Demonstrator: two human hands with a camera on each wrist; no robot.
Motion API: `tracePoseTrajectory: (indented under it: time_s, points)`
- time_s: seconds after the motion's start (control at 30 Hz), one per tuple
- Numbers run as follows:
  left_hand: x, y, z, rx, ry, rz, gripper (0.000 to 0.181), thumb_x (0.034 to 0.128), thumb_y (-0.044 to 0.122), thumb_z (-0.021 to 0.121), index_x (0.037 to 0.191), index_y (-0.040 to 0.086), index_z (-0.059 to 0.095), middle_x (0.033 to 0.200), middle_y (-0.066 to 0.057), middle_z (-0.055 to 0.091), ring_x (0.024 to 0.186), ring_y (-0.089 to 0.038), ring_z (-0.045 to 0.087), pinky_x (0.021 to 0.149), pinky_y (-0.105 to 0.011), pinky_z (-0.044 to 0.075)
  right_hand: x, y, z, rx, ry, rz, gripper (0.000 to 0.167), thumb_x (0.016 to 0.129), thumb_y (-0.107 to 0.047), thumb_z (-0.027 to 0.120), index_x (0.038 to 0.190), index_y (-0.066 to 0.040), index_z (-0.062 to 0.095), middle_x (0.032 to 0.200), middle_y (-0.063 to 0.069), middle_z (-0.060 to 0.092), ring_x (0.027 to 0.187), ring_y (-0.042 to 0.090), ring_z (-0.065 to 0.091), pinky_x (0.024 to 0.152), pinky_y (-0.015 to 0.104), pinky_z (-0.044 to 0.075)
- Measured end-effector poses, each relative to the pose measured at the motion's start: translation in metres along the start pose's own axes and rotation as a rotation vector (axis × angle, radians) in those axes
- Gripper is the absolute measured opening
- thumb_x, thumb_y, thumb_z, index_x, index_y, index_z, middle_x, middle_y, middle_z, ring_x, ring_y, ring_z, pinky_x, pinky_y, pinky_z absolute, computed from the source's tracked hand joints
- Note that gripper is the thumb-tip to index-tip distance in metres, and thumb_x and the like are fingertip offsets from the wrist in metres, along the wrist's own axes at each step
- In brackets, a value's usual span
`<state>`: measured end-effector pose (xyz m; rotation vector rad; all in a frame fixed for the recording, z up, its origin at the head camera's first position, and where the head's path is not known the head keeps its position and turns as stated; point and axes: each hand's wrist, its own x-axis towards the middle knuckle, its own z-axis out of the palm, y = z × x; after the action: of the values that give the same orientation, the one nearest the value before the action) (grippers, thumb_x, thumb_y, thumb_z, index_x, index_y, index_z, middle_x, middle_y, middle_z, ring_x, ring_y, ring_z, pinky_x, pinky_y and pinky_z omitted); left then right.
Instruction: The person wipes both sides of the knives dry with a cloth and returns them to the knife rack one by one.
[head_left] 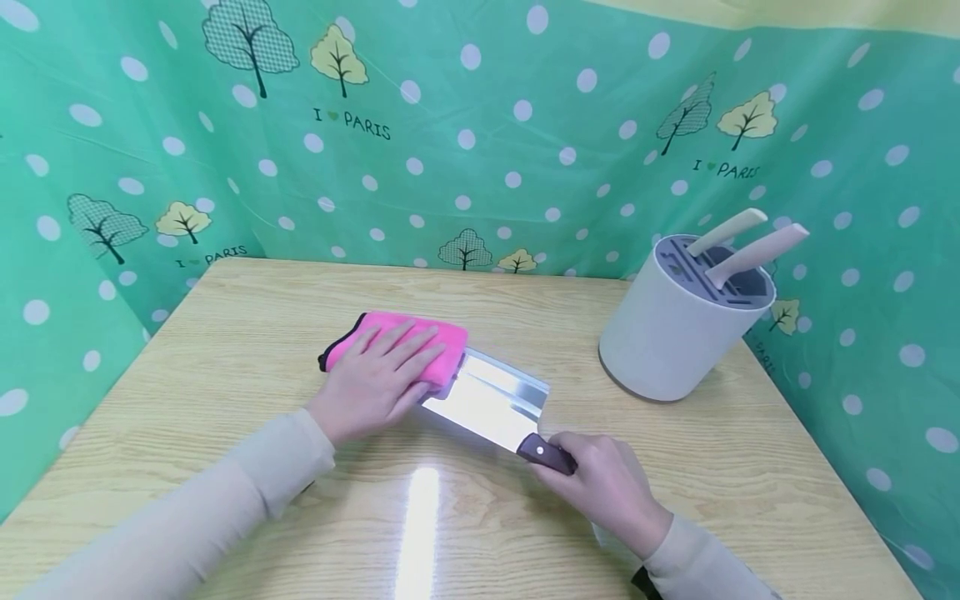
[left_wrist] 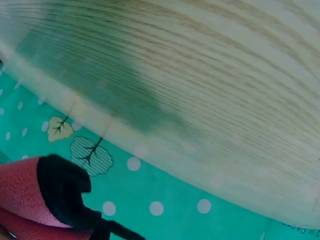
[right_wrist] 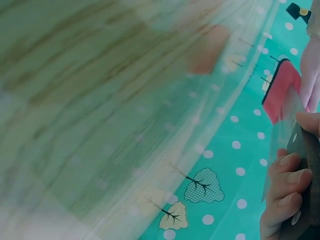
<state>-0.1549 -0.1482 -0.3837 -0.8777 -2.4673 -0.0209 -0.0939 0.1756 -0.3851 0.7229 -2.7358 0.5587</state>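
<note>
A cleaver with a broad shiny blade (head_left: 487,400) and a dark riveted handle (head_left: 542,454) lies slantwise above the wooden table. My right hand (head_left: 607,483) grips that handle; its curled fingers (right_wrist: 287,187) show in the right wrist view. Over the blade's far left end is a pink cloth (head_left: 450,337) with black trim. My left hand (head_left: 371,383) rests on this cloth with fingers straight and side by side. Part of the blade is hidden beneath the cloth. In the left wrist view only the cloth's black-trimmed edge (left_wrist: 62,190) shows, not the hand.
On the right of the wooden table (head_left: 247,350) stands a white round knife block (head_left: 660,333) with two pale-handled knives (head_left: 757,254) in its slots. A green dotted curtain (head_left: 420,208) hangs behind and along the sides. Light glares off the tabletop in front.
</note>
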Motion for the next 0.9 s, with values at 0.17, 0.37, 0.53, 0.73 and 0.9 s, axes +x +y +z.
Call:
tracePoseTrajectory:
  time_s: [0.17,0.37,0.53,0.73,0.9]
  points:
    - [0.000,0.001,0.001,0.010,0.002,0.005,0.067,0.1054,0.054,0.012,0.147,0.016,0.048,0.149,-0.007,0.051,0.141,-0.032,0.042,0.113,-0.057,0.035,-0.001,0.001,0.001,-0.014,0.017,-0.028,0.019,0.075,-0.029,0.084,0.080,-0.015,0.072,0.060,-0.011,0.060,0.047,-0.009,0.033,0.042,0.012,0.025]
    - [-0.001,0.006,0.000,-0.007,-0.022,0.027,0.059,0.1066,0.050,0.024,0.146,0.014,0.050,0.150,-0.008,0.050,0.142,-0.034,0.041,0.115,-0.054,0.035,0.000,0.000,0.002,-0.029,0.015,-0.049,0.020,0.074,-0.029,0.084,0.079,-0.015,0.072,0.060,-0.012,0.059,0.047,-0.009,0.032,0.043,0.011,0.024]
    - [0.001,0.011,0.003,-0.011,0.020,0.062,0.058,0.1071,0.049,0.023,0.145,0.016,0.052,0.149,-0.006,0.052,0.140,-0.034,0.044,0.114,-0.053,0.037,0.000,-0.001,0.003,-0.035,-0.003,-0.031,0.019,0.075,-0.031,0.083,0.080,-0.016,0.072,0.061,-0.012,0.060,0.047,-0.008,0.032,0.043,0.012,0.025]
    - [0.005,0.018,0.010,0.012,0.131,0.105,0.063,0.1071,0.050,0.014,0.141,0.017,0.056,0.144,-0.005,0.057,0.135,-0.033,0.050,0.111,-0.051,0.041,0.002,-0.003,0.002,-0.038,-0.016,-0.024,0.018,0.076,-0.031,0.083,0.077,-0.018,0.070,0.059,-0.014,0.056,0.048,-0.007,0.032,0.042,0.014,0.024]
    - [0.008,0.025,0.013,0.011,0.203,0.142,0.059,0.1073,0.049,0.020,0.137,0.016,0.060,0.140,-0.005,0.060,0.132,-0.032,0.053,0.108,-0.049,0.044,0.003,-0.004,0.001,-0.024,-0.048,0.005,0.019,0.078,-0.031,0.082,0.074,-0.020,0.067,0.057,-0.015,0.050,0.047,-0.006,0.031,0.042,0.015,0.025]
